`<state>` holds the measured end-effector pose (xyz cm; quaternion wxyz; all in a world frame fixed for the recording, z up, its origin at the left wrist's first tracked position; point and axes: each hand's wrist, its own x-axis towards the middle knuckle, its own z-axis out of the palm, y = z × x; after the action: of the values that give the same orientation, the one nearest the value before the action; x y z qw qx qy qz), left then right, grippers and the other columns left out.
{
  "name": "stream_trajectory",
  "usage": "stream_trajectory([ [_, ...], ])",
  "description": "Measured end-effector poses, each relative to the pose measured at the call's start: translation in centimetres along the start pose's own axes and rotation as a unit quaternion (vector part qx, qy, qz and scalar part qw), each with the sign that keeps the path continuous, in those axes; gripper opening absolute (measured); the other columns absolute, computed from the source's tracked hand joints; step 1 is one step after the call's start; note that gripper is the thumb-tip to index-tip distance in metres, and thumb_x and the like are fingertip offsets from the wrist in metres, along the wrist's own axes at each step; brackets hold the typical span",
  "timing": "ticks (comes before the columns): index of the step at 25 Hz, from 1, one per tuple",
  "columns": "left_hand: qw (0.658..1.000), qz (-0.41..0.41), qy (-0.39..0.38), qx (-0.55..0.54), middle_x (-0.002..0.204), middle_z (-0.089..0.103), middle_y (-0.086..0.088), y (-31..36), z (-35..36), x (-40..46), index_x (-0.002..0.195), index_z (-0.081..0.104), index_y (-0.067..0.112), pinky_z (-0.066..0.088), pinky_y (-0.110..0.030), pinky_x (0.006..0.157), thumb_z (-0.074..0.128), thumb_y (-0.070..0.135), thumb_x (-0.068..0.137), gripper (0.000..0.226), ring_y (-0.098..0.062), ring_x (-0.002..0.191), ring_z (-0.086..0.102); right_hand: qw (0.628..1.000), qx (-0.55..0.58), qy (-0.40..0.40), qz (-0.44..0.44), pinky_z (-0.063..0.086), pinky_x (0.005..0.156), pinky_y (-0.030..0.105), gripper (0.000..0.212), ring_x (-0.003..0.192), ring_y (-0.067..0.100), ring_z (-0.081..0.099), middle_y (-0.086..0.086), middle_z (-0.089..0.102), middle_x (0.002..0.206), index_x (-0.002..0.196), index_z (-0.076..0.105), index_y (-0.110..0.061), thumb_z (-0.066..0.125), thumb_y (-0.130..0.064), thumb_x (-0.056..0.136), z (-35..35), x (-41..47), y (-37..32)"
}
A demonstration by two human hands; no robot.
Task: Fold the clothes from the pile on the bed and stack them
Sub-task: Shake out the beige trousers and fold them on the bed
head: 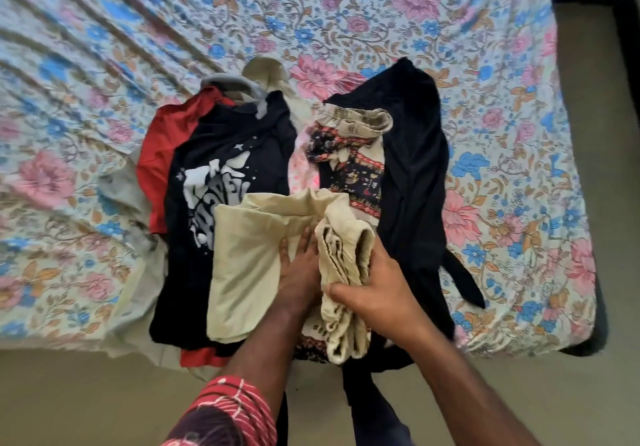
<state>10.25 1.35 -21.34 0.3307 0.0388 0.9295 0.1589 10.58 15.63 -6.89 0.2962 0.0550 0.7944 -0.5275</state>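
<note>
so the beige garment (263, 255) is lying on top of the clothes pile (277, 186) near the front edge of the bed (346, 12). the left hand (298, 272) lies flat on it, fingers (304, 237) straight and pressing down on the smooth part, not gripping anything. the right hand (377, 289) is wrapped around the bunched, rolled-up end of that same beige piece, thumb across the front and its fingers curled round the far side, so that end is properly grasped. the two hands are right beside each other, nearly touching.

just past the left fingers and off to their left is a black t-shirt (225, 154) with a white graphic print, and a red garment (162, 147) peeks out from under it further left. just beyond the right fingers there's a patterned piece (353, 154) in black, red and cream, and to the right of them a big dark garment (415, 168) spreads out, partly hanging over the bed edge. the floral bedsheet (502, 134) covers everything else. a red patterned sleeve (228, 407) shows on the left arm at the bottom.
</note>
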Motion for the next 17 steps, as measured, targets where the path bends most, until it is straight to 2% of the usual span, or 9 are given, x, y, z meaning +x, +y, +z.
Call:
stream_trajectory([
  [3, 0.991, 0.026, 0.118, -0.057, 0.171, -0.008, 0.001, -3.7, -1.2, -2.7, 0.164, 0.003, 0.028, -0.012, -0.052, 0.124, 0.038, 0.054, 0.100, 0.078, -0.012, 0.153, -0.026, 0.998, 0.009, 0.064, 0.005, 0.058, 0.083, 0.024, 0.080, 0.092, -0.003, 0.070, -0.019, 0.072, 0.104, 0.139, 0.046, -0.042, 0.080, -0.019, 0.070, 3.6, 0.8, -2.7],
  [5, 0.933, 0.015, 0.304, -0.194, 0.159, 0.043, -0.006, -6.7, -2.1, -6.3, 0.154, 0.043, 0.020, 0.026, -0.049, 0.121, 0.050, 0.032, 0.099, 0.056, -0.019, 0.153, 0.029, 0.998, -0.010, 0.064, 0.013, 0.062, 0.077, 0.030, 0.086, 0.082, 0.006, 0.072, -0.013, 0.071, 0.105, 0.143, 0.037, -0.045, 0.078, -0.029, 0.070, 5.7, 1.1, -3.9],
  [6, 0.880, -0.020, 0.404, -0.250, 0.134, 0.066, -0.006, -8.4, -2.6, -8.2, 0.140, 0.059, 0.017, 0.044, -0.044, 0.105, 0.056, 0.020, 0.097, 0.043, -0.022, 0.129, 0.059, 0.998, -0.021, 0.051, 0.016, 0.063, 0.075, 0.033, 0.090, 0.079, 0.010, 0.073, -0.010, 0.070, 0.107, 0.147, 0.030, -0.046, 0.077, -0.032, 0.072, 7.1, 1.4, -4.5],
  [8, 0.809, -0.125, 0.478, -0.317, 0.099, 0.072, 0.001, -11.4, -3.5, -11.1, 0.118, 0.070, 0.016, 0.053, -0.035, 0.081, 0.062, 0.009, 0.096, 0.024, -0.018, 0.088, 0.069, 0.998, -0.047, 0.033, 0.022, 0.064, 0.078, 0.040, 0.098, 0.086, 0.019, 0.074, -0.004, 0.069, 0.113, 0.152, 0.016, -0.046, 0.075, -0.036, 0.076, 10.9, 2.7, -5.3],
  [10, 0.796, -0.207, 0.398, -0.406, 0.092, 0.070, 0.001, -13.2, -4.2, -11.7, 0.102, 0.070, 0.017, 0.053, -0.034, 0.078, 0.060, 0.016, 0.100, 0.010, -0.017, 0.085, 0.066, 0.992, -0.123, 0.021, 0.013, 0.057, 0.097, 0.048, 0.109, 0.114, 0.027, 0.066, 0.004, 0.061, 0.134, 0.158, 0.002, -0.040, 0.073, -0.052, 0.076, 15.1, 4.8, -5.4],
  [11, 0.773, -0.228, 0.331, -0.490, 0.089, 0.070, 0.001, -13.5, -4.5, -11.6, 0.095, 0.070, 0.017, 0.052, -0.034, 0.078, 0.054, 0.024, 0.105, 0.020, -0.017, 0.084, 0.067, 0.987, -0.159, -0.002, 0.014, 0.050, 0.107, 0.050, 0.114, 0.129, 0.031, 0.056, 0.008, 0.054, 0.146, 0.160, -0.004, -0.037, 0.071, -0.061, 0.076, 16.9, 5.7, -5.5],
  [14, 0.660, -0.227, 0.190, -0.690, 0.096, 0.079, -0.002, -14.7, -5.3, -11.5, 0.102, 0.075, 0.019, 0.056, -0.031, 0.077, 0.032, 0.054, 0.107, 0.056, -0.016, 0.090, 0.075, 0.973, -0.207, -0.090, 0.042, 0.038, 0.118, 0.053, 0.117, 0.148, 0.039, 0.034, 0.018, 0.036, 0.160, 0.161, -0.016, -0.033, 0.062, -0.070, 0.081, 20.2, 7.8, -4.2],
  [15, 0.655, -0.207, 0.174, -0.705, 0.101, 0.079, -0.002, -15.1, -5.3, -11.5, 0.108, 0.075, 0.019, 0.057, -0.031, 0.078, 0.034, 0.061, 0.102, 0.059, -0.017, 0.094, 0.075, 0.973, -0.191, -0.114, 0.055, 0.043, 0.114, 0.054, 0.114, 0.146, 0.039, 0.038, 0.018, 0.037, 0.159, 0.161, -0.015, -0.036, 0.061, -0.069, 0.083, 20.0, 8.0, -4.2],
  [17, 0.705, -0.181, 0.165, -0.665, 0.099, 0.079, 0.001, -15.7, -5.4, -11.5, 0.108, 0.074, 0.020, 0.057, -0.030, 0.078, 0.056, 0.074, 0.086, 0.061, -0.013, 0.092, 0.075, 0.988, -0.050, -0.134, 0.066, 0.062, 0.086, 0.047, 0.091, 0.121, 0.037, 0.064, 0.013, 0.057, 0.140, 0.162, 0.012, -0.041, 0.065, -0.059, 0.091, 17.8, 7.7, -4.2],
])
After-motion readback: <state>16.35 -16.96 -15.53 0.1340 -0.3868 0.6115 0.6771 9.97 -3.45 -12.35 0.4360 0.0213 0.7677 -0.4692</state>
